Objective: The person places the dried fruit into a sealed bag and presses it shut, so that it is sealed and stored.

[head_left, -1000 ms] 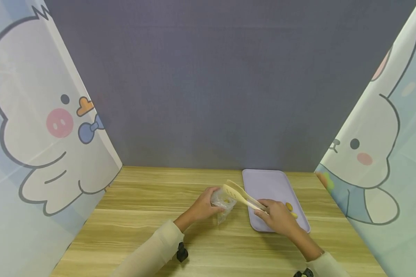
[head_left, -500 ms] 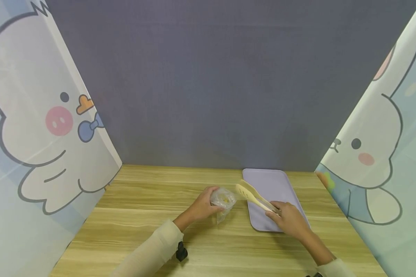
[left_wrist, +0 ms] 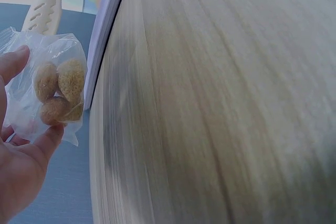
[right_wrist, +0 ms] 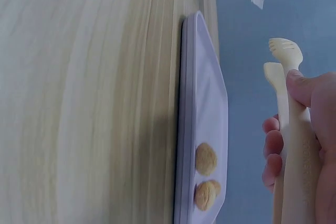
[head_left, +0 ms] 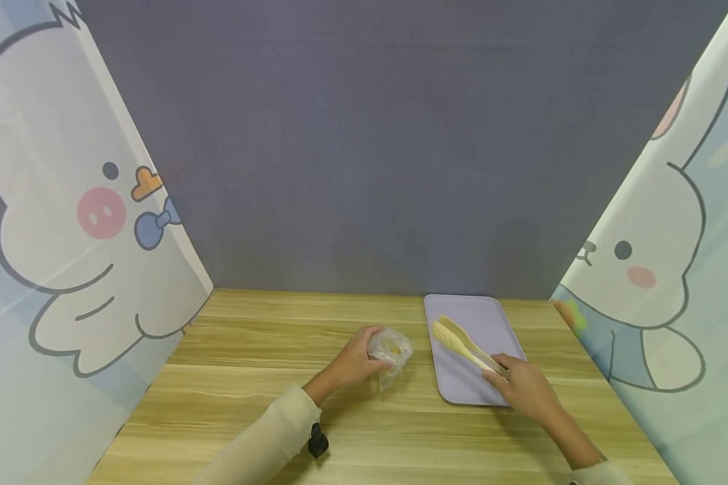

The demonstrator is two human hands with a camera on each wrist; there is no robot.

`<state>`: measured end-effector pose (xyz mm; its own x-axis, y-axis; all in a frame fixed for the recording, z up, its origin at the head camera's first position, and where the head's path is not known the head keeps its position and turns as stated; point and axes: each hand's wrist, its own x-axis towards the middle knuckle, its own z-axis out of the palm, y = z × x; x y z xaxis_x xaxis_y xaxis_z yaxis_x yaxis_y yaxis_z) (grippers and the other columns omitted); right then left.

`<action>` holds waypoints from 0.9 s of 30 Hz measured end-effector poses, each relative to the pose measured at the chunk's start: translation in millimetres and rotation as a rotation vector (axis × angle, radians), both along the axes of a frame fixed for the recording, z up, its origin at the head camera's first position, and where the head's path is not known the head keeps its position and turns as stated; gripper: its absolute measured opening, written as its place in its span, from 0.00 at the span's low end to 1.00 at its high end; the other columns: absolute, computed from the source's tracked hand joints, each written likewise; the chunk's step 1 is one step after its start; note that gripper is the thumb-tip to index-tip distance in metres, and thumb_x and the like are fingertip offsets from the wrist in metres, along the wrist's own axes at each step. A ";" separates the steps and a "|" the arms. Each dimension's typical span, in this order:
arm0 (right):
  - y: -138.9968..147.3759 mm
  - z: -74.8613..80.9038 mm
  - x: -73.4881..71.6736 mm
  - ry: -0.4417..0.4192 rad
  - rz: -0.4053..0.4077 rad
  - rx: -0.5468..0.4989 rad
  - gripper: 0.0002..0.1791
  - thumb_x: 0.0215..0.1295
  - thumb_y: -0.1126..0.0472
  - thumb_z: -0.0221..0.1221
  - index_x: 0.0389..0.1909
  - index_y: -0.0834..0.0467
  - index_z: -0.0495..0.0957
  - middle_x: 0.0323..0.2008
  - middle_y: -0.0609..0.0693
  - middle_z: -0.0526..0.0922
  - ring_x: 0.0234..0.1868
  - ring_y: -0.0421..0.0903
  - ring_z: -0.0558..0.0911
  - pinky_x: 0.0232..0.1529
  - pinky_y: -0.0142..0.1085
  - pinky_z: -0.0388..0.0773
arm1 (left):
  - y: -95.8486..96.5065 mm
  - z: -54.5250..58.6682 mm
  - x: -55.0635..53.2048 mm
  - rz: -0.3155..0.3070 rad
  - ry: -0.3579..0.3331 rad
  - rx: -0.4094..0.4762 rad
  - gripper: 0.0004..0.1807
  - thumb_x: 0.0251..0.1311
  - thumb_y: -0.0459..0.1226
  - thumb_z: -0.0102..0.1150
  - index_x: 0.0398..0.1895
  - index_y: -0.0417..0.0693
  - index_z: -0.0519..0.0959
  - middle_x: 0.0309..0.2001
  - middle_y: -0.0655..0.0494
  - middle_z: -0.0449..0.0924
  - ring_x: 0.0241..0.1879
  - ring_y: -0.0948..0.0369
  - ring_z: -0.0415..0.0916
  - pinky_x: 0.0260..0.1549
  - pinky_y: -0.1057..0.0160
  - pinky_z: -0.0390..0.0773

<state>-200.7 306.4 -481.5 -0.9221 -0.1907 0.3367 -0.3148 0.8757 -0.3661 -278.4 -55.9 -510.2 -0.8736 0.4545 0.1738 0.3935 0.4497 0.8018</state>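
Note:
My left hand [head_left: 356,358] holds a clear plastic bag [head_left: 391,349] over the table, its mouth spread open upward. Several rounded golden-brown food pieces [left_wrist: 55,90] sit inside the bag, seen through its film in the left wrist view. In my right hand [head_left: 529,392] is a pair of cream tongs [right_wrist: 299,166], gripped along the arms with the thumb on one arm. The slotted head and the other head stand slightly apart with nothing between them. They hang over a pale purple tray [head_left: 461,308]. More brown pieces [right_wrist: 206,159] lie on the tray, hidden behind my right hand in the head view.
The wooden table [head_left: 267,323] carries the tray on its right side, near the grey back panel [head_left: 340,168]. Cartoon-printed side panels [head_left: 54,202] flank the table on the left and right.
My right hand has drawn the tongs rightward, from over the bag's mouth to above the tray. My left hand stays in place with the bag.

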 end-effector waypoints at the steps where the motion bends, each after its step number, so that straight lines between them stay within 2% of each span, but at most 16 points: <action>1: 2.5 -0.8 0.0 -0.001 -0.003 0.002 0.24 0.65 0.54 0.68 0.53 0.70 0.82 0.48 0.66 0.87 0.49 0.66 0.86 0.49 0.60 0.80 | 0.1 0.0 -0.2 0.001 0.001 0.000 0.46 0.58 0.48 0.73 0.75 0.41 0.62 0.68 0.44 0.69 0.57 0.54 0.74 0.53 0.53 0.78; 5: 11.2 -2.8 1.4 -0.021 -0.018 0.012 0.29 0.66 0.53 0.67 0.56 0.74 0.79 0.52 0.69 0.85 0.52 0.70 0.84 0.52 0.62 0.79 | 0.4 0.6 -0.8 -0.001 0.001 0.004 0.46 0.58 0.47 0.73 0.74 0.40 0.62 0.68 0.43 0.69 0.56 0.54 0.74 0.53 0.53 0.78; 9: 18.4 -3.4 2.7 -0.019 -0.024 0.005 0.30 0.66 0.51 0.67 0.57 0.73 0.79 0.51 0.70 0.85 0.50 0.69 0.84 0.48 0.62 0.79 | 0.7 1.7 -1.0 0.003 -0.010 0.008 0.46 0.57 0.47 0.73 0.75 0.41 0.62 0.68 0.44 0.69 0.57 0.54 0.74 0.53 0.53 0.77; 13: 25.8 -4.2 2.6 -0.018 -0.040 0.001 0.27 0.66 0.51 0.67 0.57 0.68 0.81 0.40 0.61 0.89 0.37 0.56 0.86 0.36 0.54 0.81 | 0.6 1.0 -1.1 0.007 -0.003 -0.001 0.46 0.57 0.47 0.73 0.74 0.41 0.62 0.68 0.44 0.69 0.56 0.54 0.74 0.53 0.53 0.78; 15: 30.2 -5.7 1.9 -0.018 -0.051 0.012 0.25 0.66 0.51 0.67 0.55 0.66 0.83 0.33 0.54 0.88 0.32 0.48 0.82 0.32 0.49 0.78 | 0.6 0.5 -1.2 0.009 0.003 -0.006 0.46 0.57 0.47 0.73 0.74 0.41 0.62 0.68 0.44 0.69 0.56 0.54 0.74 0.52 0.53 0.78; 17: 34.9 -7.6 1.4 -0.022 -0.063 0.028 0.23 0.67 0.51 0.66 0.53 0.65 0.83 0.29 0.48 0.85 0.29 0.44 0.77 0.30 0.46 0.76 | 0.7 0.0 -1.1 0.008 0.005 -0.004 0.46 0.57 0.47 0.73 0.74 0.41 0.63 0.68 0.43 0.69 0.56 0.53 0.74 0.52 0.53 0.78; 23: 46.8 -10.7 3.8 -0.061 -0.089 0.042 0.21 0.68 0.50 0.65 0.48 0.64 0.84 0.25 0.45 0.81 0.29 0.44 0.76 0.30 0.45 0.74 | 0.7 -0.3 -1.3 0.002 -0.004 0.003 0.46 0.57 0.47 0.73 0.75 0.39 0.62 0.68 0.44 0.68 0.55 0.54 0.74 0.52 0.54 0.77; 27: 53.2 -10.6 7.2 -0.071 -0.114 0.051 0.22 0.68 0.50 0.65 0.49 0.66 0.83 0.27 0.50 0.83 0.29 0.48 0.79 0.31 0.50 0.76 | 0.7 0.4 -1.2 0.001 -0.004 0.005 0.46 0.57 0.47 0.73 0.75 0.39 0.62 0.68 0.44 0.68 0.55 0.55 0.73 0.51 0.55 0.77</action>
<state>-193.5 359.7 -492.1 -0.9599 -0.0989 0.2623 -0.1873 0.9224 -0.3378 -279.6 -55.2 -509.9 -0.8746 0.4531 0.1726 0.3900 0.4458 0.8057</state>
